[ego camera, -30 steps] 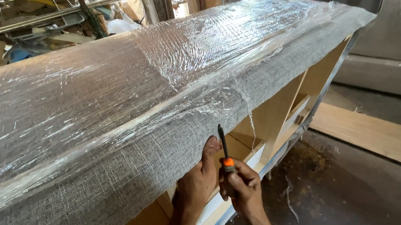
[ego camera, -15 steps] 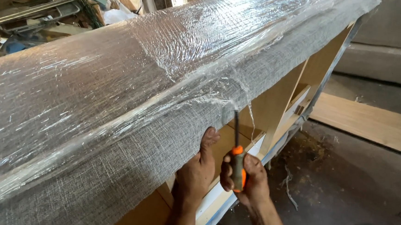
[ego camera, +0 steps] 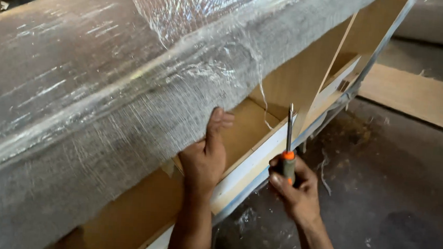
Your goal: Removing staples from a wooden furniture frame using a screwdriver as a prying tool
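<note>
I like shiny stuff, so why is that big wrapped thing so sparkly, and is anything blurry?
Head view: light glares off the crinkled plastic wrap in white streaks; the left hand and the screwdriver in the right hand look sharp; the floor lies dim.

Dusty grey floor [ego camera: 405, 212], wooden plank [ego camera: 418, 98], daylight
</note>
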